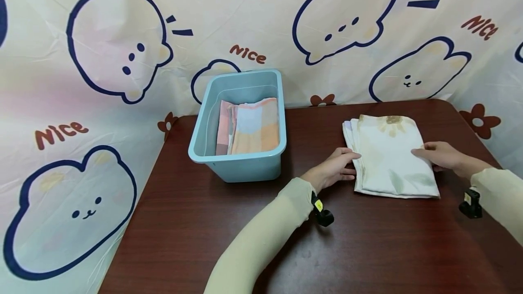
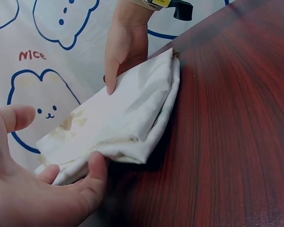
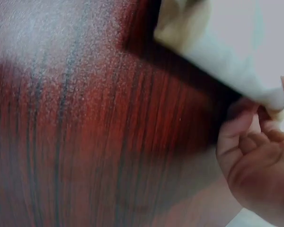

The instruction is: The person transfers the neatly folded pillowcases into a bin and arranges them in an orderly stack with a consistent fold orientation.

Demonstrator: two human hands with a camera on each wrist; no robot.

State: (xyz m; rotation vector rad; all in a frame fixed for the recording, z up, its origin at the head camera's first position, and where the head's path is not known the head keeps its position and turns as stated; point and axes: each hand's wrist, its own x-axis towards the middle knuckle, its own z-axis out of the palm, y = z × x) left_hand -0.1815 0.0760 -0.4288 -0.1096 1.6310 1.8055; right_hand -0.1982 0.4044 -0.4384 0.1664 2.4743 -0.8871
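Observation:
A folded white cloth point(image 1: 392, 158) with a brown flower and pale leaves printed on it lies on the right part of the table. At its left edge is my left hand point(image 1: 335, 167); in the left wrist view some fingertips point(image 2: 97, 163) touch the folded edge, while the thumb point(image 2: 23, 117) stands apart from the fabric. My right hand point(image 1: 445, 155) pinches the opposite edge, thumb on top and fingers underneath. The right wrist view shows that side of the cloth point(image 3: 227, 52) raised off the table above its shadow.
Left of the cloth, a light blue plastic bin point(image 1: 245, 162) stands near the table's back edge. Inside it are folded checked cloths point(image 1: 253, 126) in pink, orange and blue. The dark red wooden table point(image 1: 184, 239) meets a hanging sheet point(image 1: 261, 22) printed with cartoon bears.

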